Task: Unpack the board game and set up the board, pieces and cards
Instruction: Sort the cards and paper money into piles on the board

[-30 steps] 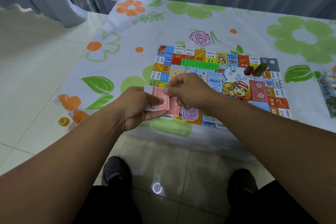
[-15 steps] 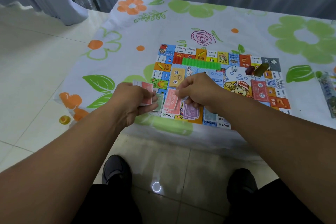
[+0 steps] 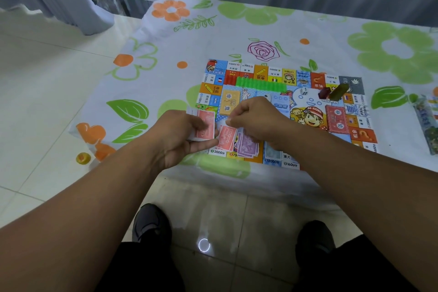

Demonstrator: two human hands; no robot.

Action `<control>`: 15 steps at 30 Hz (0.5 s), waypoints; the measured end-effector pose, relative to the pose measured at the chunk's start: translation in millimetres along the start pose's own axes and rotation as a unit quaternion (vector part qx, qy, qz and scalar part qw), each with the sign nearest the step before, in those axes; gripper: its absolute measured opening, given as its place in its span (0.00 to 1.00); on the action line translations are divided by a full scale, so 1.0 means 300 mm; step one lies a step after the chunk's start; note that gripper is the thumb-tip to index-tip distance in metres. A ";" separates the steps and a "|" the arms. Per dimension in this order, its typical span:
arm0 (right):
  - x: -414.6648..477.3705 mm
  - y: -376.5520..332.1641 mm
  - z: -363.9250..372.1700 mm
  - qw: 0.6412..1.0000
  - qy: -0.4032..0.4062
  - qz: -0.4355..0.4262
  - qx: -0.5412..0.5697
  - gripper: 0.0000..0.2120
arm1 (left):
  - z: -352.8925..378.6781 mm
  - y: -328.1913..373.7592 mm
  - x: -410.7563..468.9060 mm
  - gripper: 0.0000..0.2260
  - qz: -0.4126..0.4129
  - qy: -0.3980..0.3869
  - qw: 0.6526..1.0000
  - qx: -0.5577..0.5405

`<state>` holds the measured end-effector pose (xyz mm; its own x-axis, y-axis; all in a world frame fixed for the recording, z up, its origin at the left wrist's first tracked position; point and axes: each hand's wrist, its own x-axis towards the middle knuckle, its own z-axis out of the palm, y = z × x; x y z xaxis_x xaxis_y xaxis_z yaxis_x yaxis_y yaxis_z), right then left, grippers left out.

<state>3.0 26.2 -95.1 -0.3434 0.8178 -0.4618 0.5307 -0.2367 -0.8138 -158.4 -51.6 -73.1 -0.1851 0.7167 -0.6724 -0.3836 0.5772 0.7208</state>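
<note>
Board (image 3: 260, 73) laid flat on table (image 3: 308, 31); green houses (image 3: 260, 84), orange card deck (image 3: 230, 103) placed. Red pile (image 3: 227, 141), purple pile (image 3: 248, 148) sorted at near edge. Red notes (image 3: 205, 123) gripped by left hand (image 3: 180, 136), undealt. Right hand (image 3: 257, 118) curled over red pile; grasp not discernible.

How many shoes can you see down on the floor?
2, both on the tiled floor: the left black shoe left of the ring of reflected light, the right black shoe right of it. Dark trousers hide their heels.
</note>
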 end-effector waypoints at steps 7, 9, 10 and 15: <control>-0.013 -0.025 0.013 0.997 -0.034 -0.056 0.032 0.10 | 0.001 -0.011 0.009 0.12 -0.001 -0.019 0.999 0.032; -0.013 -0.026 0.010 0.997 -0.029 -0.064 0.024 0.06 | 0.006 -0.012 0.008 0.12 -0.003 -0.025 0.999 0.038; -0.012 -0.025 0.009 0.997 -0.027 -0.065 0.022 0.05 | 0.006 -0.012 0.007 0.11 -0.005 -0.025 0.999 0.038; -0.006 -0.015 -0.011 0.999 -0.004 -0.026 0.027 0.04 | -0.002 -0.006 0.020 0.07 -0.008 0.019 0.999 0.040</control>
<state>3.7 27.5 -89.4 -0.3760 0.8257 -0.4206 0.4688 -0.2220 -0.8549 -159.4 -48.7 -78.5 -0.2138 0.6921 -0.6894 -0.3139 0.6197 0.7194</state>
